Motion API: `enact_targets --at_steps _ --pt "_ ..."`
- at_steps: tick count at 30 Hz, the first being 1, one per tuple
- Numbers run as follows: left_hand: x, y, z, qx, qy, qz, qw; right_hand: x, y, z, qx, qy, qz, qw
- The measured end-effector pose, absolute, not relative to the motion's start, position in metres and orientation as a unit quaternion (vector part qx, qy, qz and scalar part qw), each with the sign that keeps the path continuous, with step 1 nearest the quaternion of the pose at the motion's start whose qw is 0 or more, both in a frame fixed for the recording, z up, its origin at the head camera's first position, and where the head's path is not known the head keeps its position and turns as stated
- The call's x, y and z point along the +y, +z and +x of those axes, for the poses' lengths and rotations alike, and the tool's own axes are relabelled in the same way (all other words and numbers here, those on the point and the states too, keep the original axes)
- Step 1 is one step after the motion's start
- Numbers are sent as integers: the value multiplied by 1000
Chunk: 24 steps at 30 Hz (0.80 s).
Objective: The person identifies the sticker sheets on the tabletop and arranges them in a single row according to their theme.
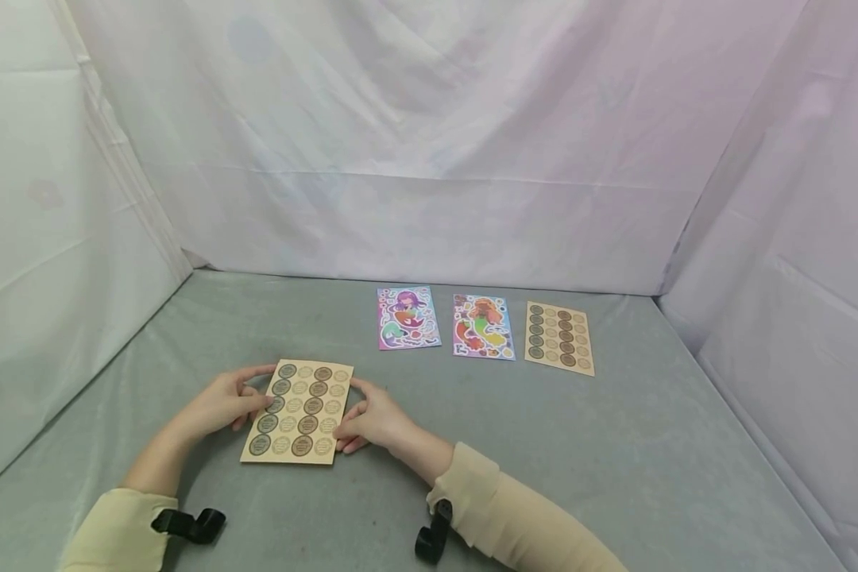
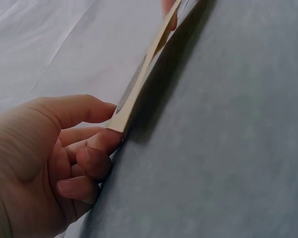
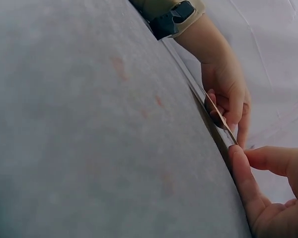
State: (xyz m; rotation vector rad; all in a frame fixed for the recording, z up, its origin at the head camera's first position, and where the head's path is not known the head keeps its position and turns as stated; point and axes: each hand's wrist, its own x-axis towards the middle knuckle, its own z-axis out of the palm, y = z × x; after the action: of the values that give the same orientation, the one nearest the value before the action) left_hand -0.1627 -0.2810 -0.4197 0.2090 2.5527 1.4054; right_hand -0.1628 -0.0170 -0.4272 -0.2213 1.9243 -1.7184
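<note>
A tan sticker sheet (image 1: 297, 415) with rows of round labels lies between both hands, low over the grey table in the head view. My left hand (image 1: 223, 403) pinches its left edge, thumb on top and index finger stretched along the upper corner. The left wrist view shows the sheet edge-on (image 2: 131, 96), raised off the cloth with a shadow under it, between thumb and curled fingers. My right hand (image 1: 380, 416) grips the right edge, thumb over the labels. From the right wrist, thumb and fingertip of that hand (image 3: 270, 186) meet at the thin edge.
Behind, toward the right, two colourful mermaid sticker sheets (image 1: 408, 318) (image 1: 483, 326) and another tan round-label sheet (image 1: 560, 338) lie in a row. White cloth walls (image 1: 429, 230) enclose the grey table (image 1: 515, 437). Black bands (image 1: 188, 525) sit on both sleeves.
</note>
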Motion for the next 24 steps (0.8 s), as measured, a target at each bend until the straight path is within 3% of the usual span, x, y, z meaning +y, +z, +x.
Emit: enact_targets --at_steps 24 --pt "-279 -423 -163 883 457 44 95 -21 -425 -166 736 -617 -74 270"
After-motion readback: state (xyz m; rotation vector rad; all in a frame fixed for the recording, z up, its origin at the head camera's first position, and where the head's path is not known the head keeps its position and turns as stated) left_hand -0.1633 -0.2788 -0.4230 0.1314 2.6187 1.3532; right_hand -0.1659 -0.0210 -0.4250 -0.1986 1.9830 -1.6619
